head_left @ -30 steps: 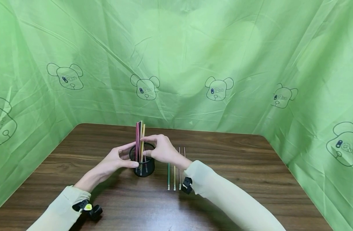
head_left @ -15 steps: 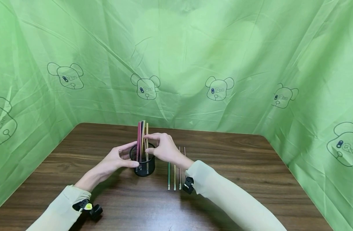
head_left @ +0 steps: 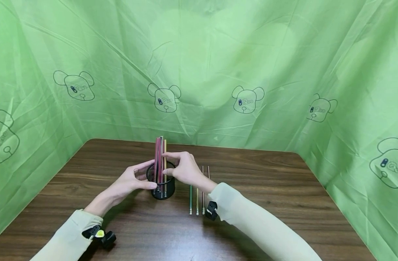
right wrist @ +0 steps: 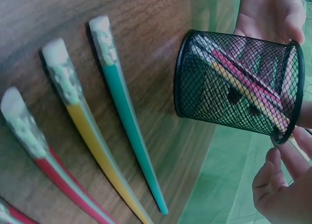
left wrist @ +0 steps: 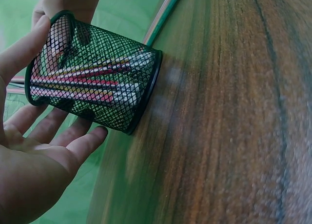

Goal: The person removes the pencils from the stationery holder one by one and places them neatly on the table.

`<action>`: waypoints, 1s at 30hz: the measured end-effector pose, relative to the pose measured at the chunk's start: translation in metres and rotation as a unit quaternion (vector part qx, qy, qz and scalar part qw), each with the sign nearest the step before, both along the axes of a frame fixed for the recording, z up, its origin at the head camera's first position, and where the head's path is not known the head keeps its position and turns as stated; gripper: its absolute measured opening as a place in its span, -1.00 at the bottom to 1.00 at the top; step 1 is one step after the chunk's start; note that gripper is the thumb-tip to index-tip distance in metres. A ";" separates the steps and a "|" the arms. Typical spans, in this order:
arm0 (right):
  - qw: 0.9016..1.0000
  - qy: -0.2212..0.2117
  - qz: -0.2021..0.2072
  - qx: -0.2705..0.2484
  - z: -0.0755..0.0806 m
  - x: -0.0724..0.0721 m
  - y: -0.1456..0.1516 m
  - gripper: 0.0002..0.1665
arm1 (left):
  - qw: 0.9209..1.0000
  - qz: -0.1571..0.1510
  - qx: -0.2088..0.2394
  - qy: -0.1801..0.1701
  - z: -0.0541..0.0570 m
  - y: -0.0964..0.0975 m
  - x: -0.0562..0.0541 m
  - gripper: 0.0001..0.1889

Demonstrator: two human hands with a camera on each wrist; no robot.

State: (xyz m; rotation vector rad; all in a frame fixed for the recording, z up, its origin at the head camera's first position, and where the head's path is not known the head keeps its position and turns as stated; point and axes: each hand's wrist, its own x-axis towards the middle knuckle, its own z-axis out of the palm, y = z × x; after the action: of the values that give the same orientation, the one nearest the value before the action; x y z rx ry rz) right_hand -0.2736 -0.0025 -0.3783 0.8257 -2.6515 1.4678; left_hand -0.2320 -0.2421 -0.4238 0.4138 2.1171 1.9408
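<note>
A black mesh pencil cup (head_left: 168, 189) stands upright on the table, with several pencils (head_left: 157, 154) inside, their eraser ends down. My left hand (head_left: 127, 182) holds the cup from the left, thumb at the front of the rim and fingers round the far side. Between thumb and index finger, my right hand (head_left: 185, 169) pinches a yellow pencil (head_left: 165, 146) just above the rim. That pencil stands nearly upright beside the pink and dark ones. Through the mesh in the right wrist view, white erasers and ferrules show near the bottom of the cup (right wrist: 234, 82).
To the cup's right, a green pencil (right wrist: 129, 124), a yellow pencil (right wrist: 92, 138) and several red ones lie side by side, erasers toward me. My right forearm partly covers them in the head view. Green curtains (head_left: 205, 65) enclose the wooden table (head_left: 146, 232) behind and at the sides.
My right hand has shifted slightly right with the yellow pencil. The pencils in the cup have moved a little right too. The left hand stays on the cup.
</note>
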 end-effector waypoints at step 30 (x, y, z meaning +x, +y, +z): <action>0.991 -0.002 -0.028 -0.129 0.004 -0.007 0.004 -0.30 | 1.000 -0.009 0.007 0.009 0.000 0.002 -0.001 -0.10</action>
State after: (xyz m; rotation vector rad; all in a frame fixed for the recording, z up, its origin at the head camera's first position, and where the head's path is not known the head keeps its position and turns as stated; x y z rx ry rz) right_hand -0.2806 0.0020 -0.3745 0.7209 -2.3935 1.7474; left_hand -0.2329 -0.2404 -0.4240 0.4521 2.1049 1.9508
